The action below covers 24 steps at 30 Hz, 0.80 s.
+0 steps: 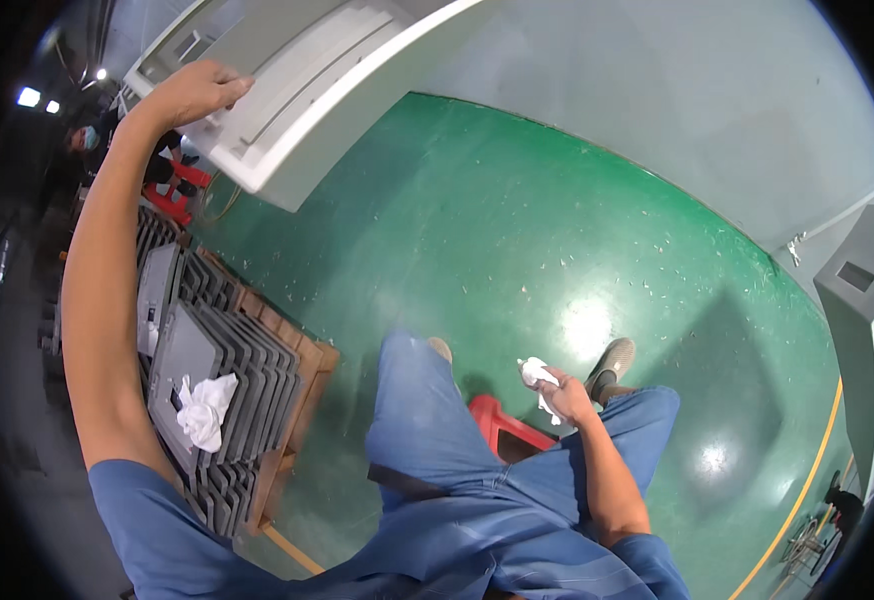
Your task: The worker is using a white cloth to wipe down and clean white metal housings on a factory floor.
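Note:
At the upper left, my left hand (200, 93) reaches out to a large pale grey open box-like casing (292, 165). Its fingers are curled over the near end wall, towards the ribbed inside. My right hand (569, 398) is closed around a crumpled white cloth (535, 372), held above the floor between my knees. Another white rag (207, 412) lies on a stack of dark grey metal panels (182, 355) to my left.
Under the panels is a wooden pallet (307, 380). A red stool (502, 425) shows between my legs. Small scraps dot the green floor (437, 220). Another grey casing (852, 290) stands at the right. A masked person (87, 140) sits at the far left.

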Tool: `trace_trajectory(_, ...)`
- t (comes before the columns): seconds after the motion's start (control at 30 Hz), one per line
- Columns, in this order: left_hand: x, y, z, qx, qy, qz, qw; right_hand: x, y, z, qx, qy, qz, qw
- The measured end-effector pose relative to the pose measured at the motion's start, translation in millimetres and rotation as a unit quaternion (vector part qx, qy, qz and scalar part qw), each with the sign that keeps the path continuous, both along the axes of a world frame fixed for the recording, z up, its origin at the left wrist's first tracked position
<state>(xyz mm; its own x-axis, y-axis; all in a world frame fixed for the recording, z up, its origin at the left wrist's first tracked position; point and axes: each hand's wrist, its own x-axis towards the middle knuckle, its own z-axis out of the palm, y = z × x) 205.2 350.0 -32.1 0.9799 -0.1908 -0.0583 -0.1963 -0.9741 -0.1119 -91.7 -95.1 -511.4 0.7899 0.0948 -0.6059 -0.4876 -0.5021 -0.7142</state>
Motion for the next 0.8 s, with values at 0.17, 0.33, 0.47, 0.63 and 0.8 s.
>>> trace_trajectory(0.17, 93, -98, -24, -0.156, -0.098, -0.056, 0.981, 46, -4, 4, 0.224, 0.066, -0.231, 0.945)
trace_trajectory(0.33, 216, -176, -55, -0.451, -0.045, 0.084, 0.887, 80, -5, -13, 0.295, 0.097, -0.33, 0.892)
trace_trajectory(0.47, 267, -203, -93, -0.611, -0.03, 0.244, 0.753, 122, -1, 0, 0.309, 0.147, -0.39, 0.855)
trace_trajectory(0.63, 266, -195, -123, -0.648, -0.012, 0.102, 0.754, 225, 19, 43, 0.455, 0.118, -0.437, 0.767)
trace_trajectory(0.8, 223, -168, -141, -0.649, -0.004, 0.095, 0.755, 313, 56, 145, 0.634, -0.017, -0.373, 0.678)
